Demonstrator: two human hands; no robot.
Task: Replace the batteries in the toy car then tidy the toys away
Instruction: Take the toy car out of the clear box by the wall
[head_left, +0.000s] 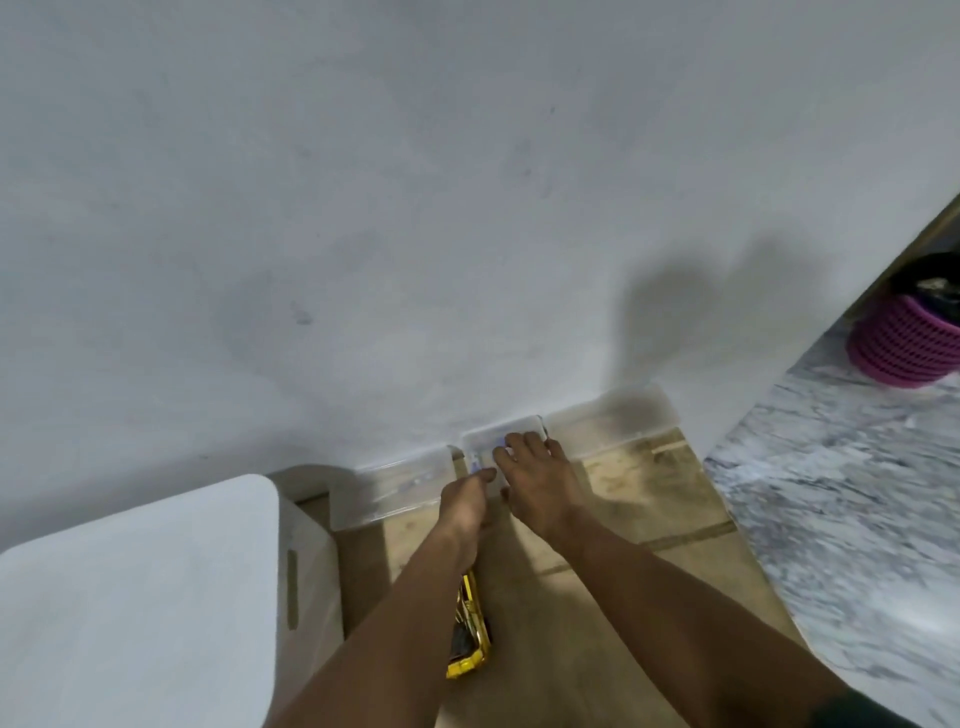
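Observation:
A small clear plastic box (511, 427) with bluish clasps sits on the floor against the white wall. My right hand (543, 480) lies over its top, with the fingers curled across the lid and the thumb on the near side. At the box's front left corner my left hand (465, 501) pinches the edge by a bluish clasp. The yellow toy car (471, 636) lies on the tan floor nearer to me, partly hidden under my left forearm. The picture is blurred, so I cannot see what is inside the box.
Larger clear plastic bins stand along the wall at the left (395, 486) and the right (613, 410) of the small box. A white stool (140, 597) fills the lower left. A purple basket (904, 345) stands on the marbled floor (831, 493) at the right.

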